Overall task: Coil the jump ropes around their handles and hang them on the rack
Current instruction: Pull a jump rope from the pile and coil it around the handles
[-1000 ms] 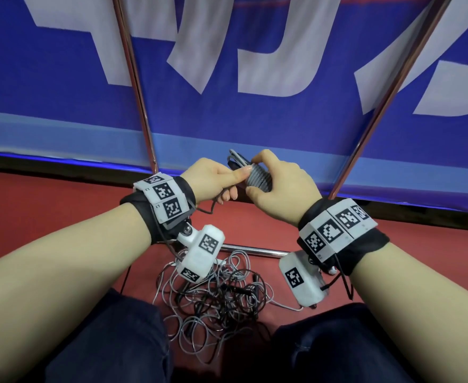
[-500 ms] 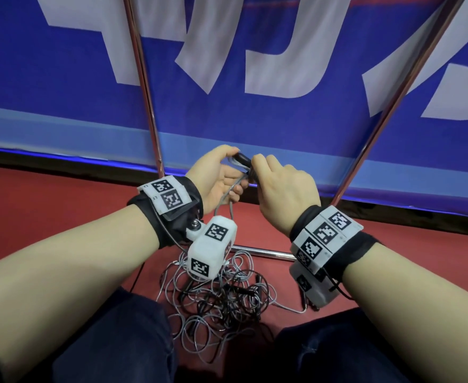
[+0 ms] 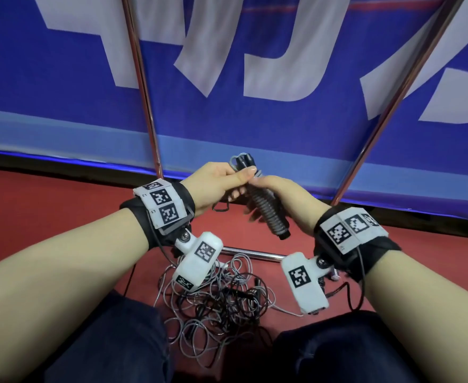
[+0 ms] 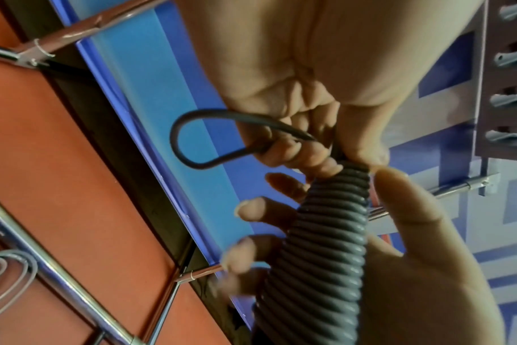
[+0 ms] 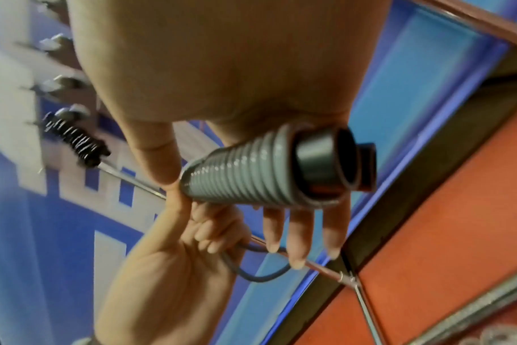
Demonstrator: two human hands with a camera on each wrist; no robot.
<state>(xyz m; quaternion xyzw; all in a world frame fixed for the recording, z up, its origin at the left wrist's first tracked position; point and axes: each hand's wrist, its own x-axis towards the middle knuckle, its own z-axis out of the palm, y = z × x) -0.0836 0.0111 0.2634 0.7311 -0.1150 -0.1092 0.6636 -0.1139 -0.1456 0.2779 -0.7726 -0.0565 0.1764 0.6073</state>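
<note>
A jump rope (image 3: 268, 211), grey cord coiled tightly round its two black handles, is held at chest height in front of the rack. My left hand (image 3: 221, 183) grips the bundle's upper end, fingers curled round the handle tops and a small free loop of cord (image 4: 186, 140). My right hand (image 3: 285, 194) lies under the coil (image 5: 245, 177) with its fingers stretched out straight and the thumb resting along the side. The handles' round black butt ends (image 5: 334, 161) stick out of the coil's lower end.
A tangled pile of grey and black ropes (image 3: 219, 305) lies on the red floor between my knees. The rack's metal uprights (image 3: 141, 87) (image 3: 387, 106) and base bar (image 3: 252, 254) stand before a blue banner. Its peg board (image 4: 511, 77) carries one coiled rope (image 5: 77, 140).
The bundle has swung out from under my right hand and now points down to the right. My right fingers have uncurled beneath it; my left hand has taken the upper end.
</note>
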